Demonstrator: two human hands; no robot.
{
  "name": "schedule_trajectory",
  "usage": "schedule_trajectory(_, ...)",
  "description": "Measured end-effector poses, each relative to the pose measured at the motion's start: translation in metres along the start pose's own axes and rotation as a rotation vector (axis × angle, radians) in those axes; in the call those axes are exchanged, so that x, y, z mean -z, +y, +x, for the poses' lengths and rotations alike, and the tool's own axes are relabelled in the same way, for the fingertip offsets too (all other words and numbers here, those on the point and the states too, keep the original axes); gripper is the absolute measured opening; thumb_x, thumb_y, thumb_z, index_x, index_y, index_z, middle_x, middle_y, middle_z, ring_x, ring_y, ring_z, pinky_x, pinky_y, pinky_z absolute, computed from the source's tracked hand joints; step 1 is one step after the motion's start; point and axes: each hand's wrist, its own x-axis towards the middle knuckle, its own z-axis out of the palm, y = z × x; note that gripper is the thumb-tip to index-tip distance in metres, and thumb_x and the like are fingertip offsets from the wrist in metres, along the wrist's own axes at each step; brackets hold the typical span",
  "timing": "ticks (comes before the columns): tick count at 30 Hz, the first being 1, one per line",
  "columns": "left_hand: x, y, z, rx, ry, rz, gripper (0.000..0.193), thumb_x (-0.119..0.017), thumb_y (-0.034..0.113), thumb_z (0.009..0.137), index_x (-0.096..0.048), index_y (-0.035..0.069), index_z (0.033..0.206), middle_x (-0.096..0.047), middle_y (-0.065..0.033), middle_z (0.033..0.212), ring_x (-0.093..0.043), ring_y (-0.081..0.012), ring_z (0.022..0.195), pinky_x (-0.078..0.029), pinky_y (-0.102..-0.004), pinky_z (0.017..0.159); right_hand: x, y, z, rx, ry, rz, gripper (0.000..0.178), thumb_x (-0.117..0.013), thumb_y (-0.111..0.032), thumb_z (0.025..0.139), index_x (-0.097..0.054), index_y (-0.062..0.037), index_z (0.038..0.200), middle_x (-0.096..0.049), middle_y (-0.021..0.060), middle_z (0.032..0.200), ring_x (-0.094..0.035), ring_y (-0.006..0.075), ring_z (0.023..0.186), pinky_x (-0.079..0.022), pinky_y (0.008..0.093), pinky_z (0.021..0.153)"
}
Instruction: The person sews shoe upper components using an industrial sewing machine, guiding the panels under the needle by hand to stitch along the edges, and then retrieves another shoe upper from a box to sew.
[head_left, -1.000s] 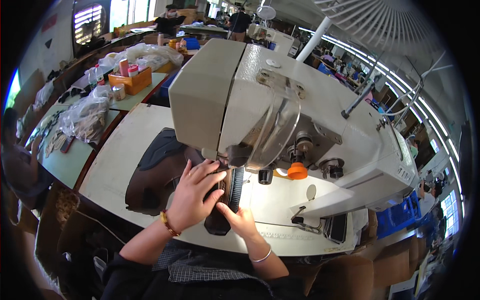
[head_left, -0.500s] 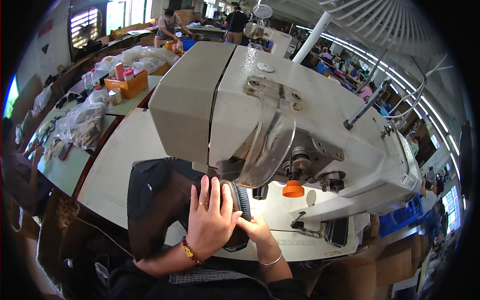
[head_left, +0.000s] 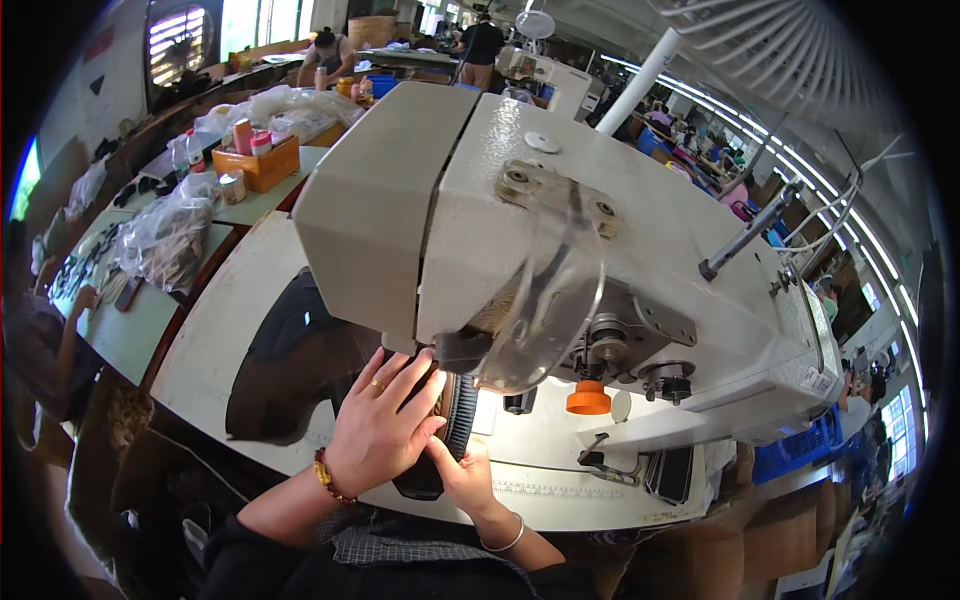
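Note:
A large dark brown-and-black sheet of leather-like material (head_left: pixel 300 370) lies on the sewing machine's bed, left of the needle area. Along its right side runs a curved, ribbed black strip (head_left: pixel 461 415). My left hand (head_left: pixel 385 430) presses on the piece with fingers stretched toward the machine head, its fingertips just below the presser area. My right hand (head_left: pixel 466 478) grips the near edge beside the ribbed strip, thumb on top, its other fingers partly hidden. Over both hands looms the pale sewing machine (head_left: pixel 470 220) with a clear plastic guard (head_left: pixel 550 300). The needle is hidden.
An orange knob (head_left: pixel 588 398) hangs under the machine arm. Dark flat pieces (head_left: pixel 670 472) lie at the bed's right. To the left, a side table holds a plastic bag (head_left: pixel 160 245) and an orange box (head_left: pixel 257 163). Another person's arm (head_left: pixel 72 335) reaches there.
The dark material has slid and turned left across the bed. Both my hands have moved left with it, the right one also nearer to me. My left fingers are more slanted.

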Motion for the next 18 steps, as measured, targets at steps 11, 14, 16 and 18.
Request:
schedule_trajectory(11, -0.002, 0.003, -0.009, 0.001, -0.014, -0.067, 0.046, -0.071, 0.017, 0.071, -0.058, 0.006, 0.114, -0.049, -0.0175, 0.129, -0.045, -0.0343, 0.121, -0.035, -0.0493, 0.102, 0.011, 0.003, -0.011, -0.185, -0.150, -0.261, 0.011, -0.056, -0.007, 0.091, -0.060, 0.0028, 0.094, -0.061, -0.0011, 0.083, -0.053, 0.0049, 0.073, -0.044, 0.0205, 0.063)
schedule_trajectory(14, 0.000, 0.013, -0.010, 0.022, -0.014, -0.026, 0.039, -0.070, 0.018, 0.073, -0.061, 0.005, 0.109, -0.050, -0.0184, 0.128, -0.043, -0.0351, 0.123, -0.032, -0.0517, 0.103, -0.005, 0.000, -0.019, -0.053, -0.040, -0.045, 0.011, -0.053, -0.005, 0.091, -0.059, 0.0036, 0.089, -0.059, 0.0015, 0.074, -0.053, 0.0073, 0.069, -0.044, 0.0244, 0.060)
schedule_trajectory(16, 0.000, 0.012, -0.010, 0.022, -0.030, -0.019, 0.038, -0.069, 0.018, 0.074, -0.061, 0.005, 0.109, -0.050, -0.0184, 0.127, -0.044, -0.0353, 0.123, -0.032, -0.0518, 0.103, -0.008, 0.001, -0.020, -0.039, -0.036, -0.060, 0.011, -0.053, -0.006, 0.091, -0.059, 0.0034, 0.089, -0.060, 0.0022, 0.075, -0.054, 0.0079, 0.069, -0.045, 0.0247, 0.061)
schedule_trajectory(18, 0.003, 0.010, -0.008, 0.006, -0.039, -0.052, 0.035, -0.067, 0.018, 0.076, -0.061, 0.005, 0.109, -0.051, -0.0182, 0.127, -0.045, -0.0352, 0.122, -0.032, -0.0515, 0.103, -0.010, -0.002, -0.020, -0.028, -0.034, -0.080, 0.012, -0.053, -0.006, 0.091, -0.060, 0.0035, 0.089, -0.061, 0.0032, 0.077, -0.056, 0.0091, 0.070, -0.045, 0.0250, 0.063)
